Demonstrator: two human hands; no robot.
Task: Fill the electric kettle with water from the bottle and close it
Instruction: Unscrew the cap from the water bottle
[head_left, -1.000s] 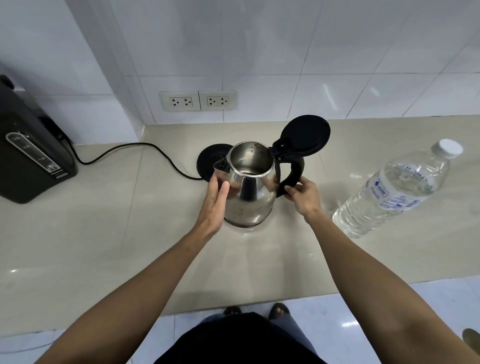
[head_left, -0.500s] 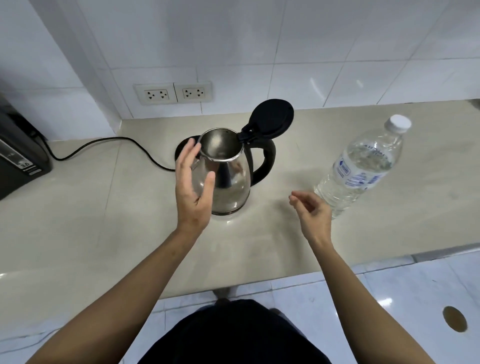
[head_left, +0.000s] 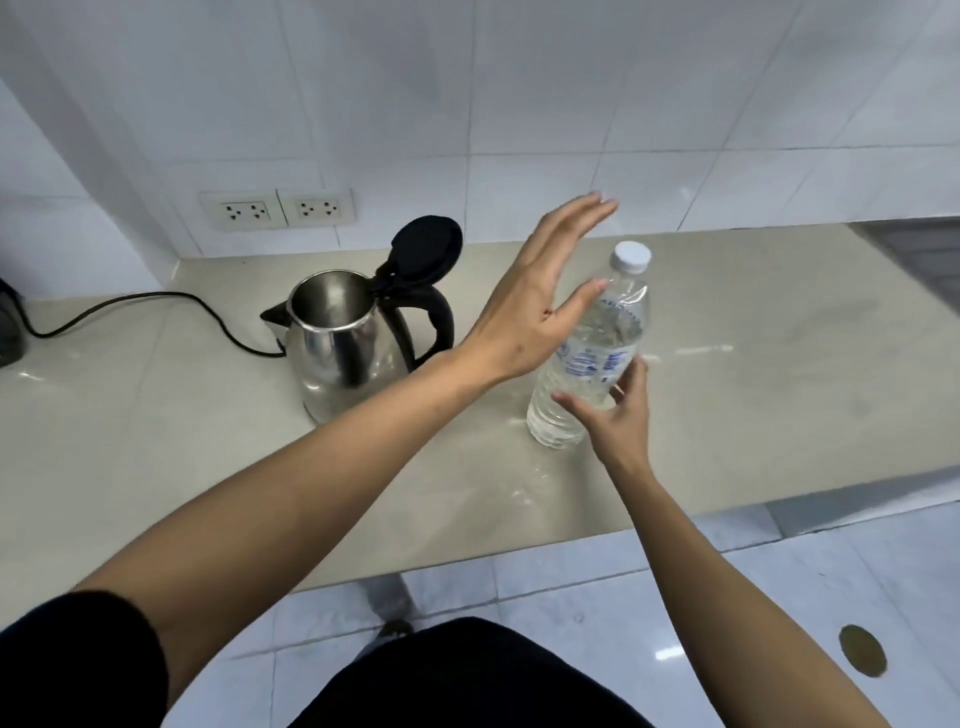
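Your left hand (head_left: 530, 306) covers the left side of the bottle (head_left: 592, 358), and your right hand (head_left: 613, 415) hides part of its lower body, so you can't read the small, blurred label. Left of the bottle, your forearm cuts across the kettle (head_left: 337, 348) base. Far left of the kettle, a dark appliance (head_left: 8, 332) is cropped by the frame edge.

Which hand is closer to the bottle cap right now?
Left. The left hand is open beside the bottle cap, while the right hand is lower, at the bottle's body.
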